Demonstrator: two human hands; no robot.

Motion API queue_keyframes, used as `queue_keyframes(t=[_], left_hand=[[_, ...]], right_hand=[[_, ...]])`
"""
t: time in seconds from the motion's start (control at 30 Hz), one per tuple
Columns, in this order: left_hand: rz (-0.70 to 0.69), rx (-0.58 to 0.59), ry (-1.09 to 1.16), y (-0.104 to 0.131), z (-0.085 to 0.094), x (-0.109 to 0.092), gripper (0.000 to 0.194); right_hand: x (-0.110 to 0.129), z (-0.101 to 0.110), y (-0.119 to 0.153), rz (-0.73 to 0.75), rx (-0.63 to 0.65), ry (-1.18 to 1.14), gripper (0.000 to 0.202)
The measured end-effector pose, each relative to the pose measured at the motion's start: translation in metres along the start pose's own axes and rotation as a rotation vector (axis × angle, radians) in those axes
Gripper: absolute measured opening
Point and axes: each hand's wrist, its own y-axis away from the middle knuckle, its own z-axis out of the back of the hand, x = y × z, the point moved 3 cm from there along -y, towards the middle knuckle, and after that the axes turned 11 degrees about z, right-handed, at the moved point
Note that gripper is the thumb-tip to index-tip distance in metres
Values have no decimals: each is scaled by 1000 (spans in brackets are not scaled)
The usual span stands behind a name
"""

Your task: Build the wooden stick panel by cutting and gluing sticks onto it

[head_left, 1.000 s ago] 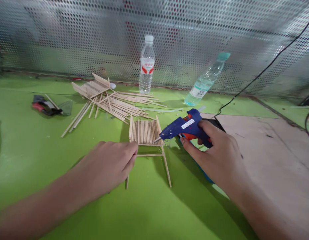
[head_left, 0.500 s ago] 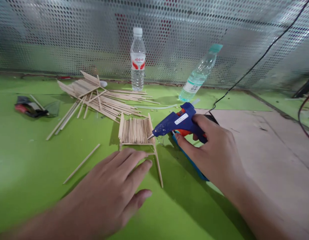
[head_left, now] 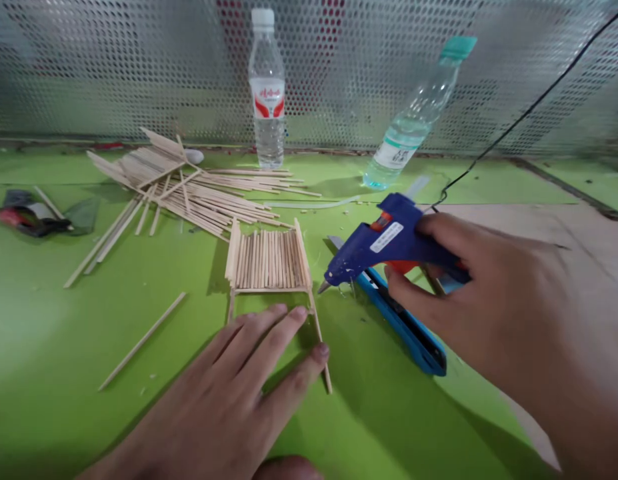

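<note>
My right hand (head_left: 499, 307) is wrapped round a blue hot glue gun (head_left: 361, 252). Its metal tip points down and left, just beside the right edge of a small chair-like frame of thin wooden sticks (head_left: 269, 261). The frame has a slatted panel with raised sides, and two long legs reach toward me. My left hand (head_left: 223, 393) lies with fingers stretched over the front of the frame, fingertips at its lower crossbar and right leg. It hides most of the left leg. Under the glue gun rests a blue utility knife (head_left: 411, 327), blade partly out.
A second stick frame (head_left: 146, 170) sits on a pile of loose sticks (head_left: 223, 200) at the back left. One stick (head_left: 141, 341) lies to the left. Behind stand a clear bottle (head_left: 269, 100) and a tilted greenish bottle (head_left: 409, 130), before a perforated metal sheet. A black cable (head_left: 529, 100) crosses the right.
The glue gun's tip has moved off the slatted panel, out to its right side. My left hand's fingers have slid forward and right onto the right leg. The view has shifted slightly.
</note>
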Motion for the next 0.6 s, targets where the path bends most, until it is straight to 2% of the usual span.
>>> queue_keyframes(t=[0.1, 0.47, 0.6], left_hand=[[-3, 10, -20, 0, 2, -1, 79], [55, 27, 68, 1, 5, -4, 72], [68, 43, 85, 1, 5, -4, 71]], right_hand=[[-1, -7, 6, 50, 42, 24, 20], [5, -7, 5, 33, 111, -16, 11], [4, -9, 6, 41, 99, -26, 16]])
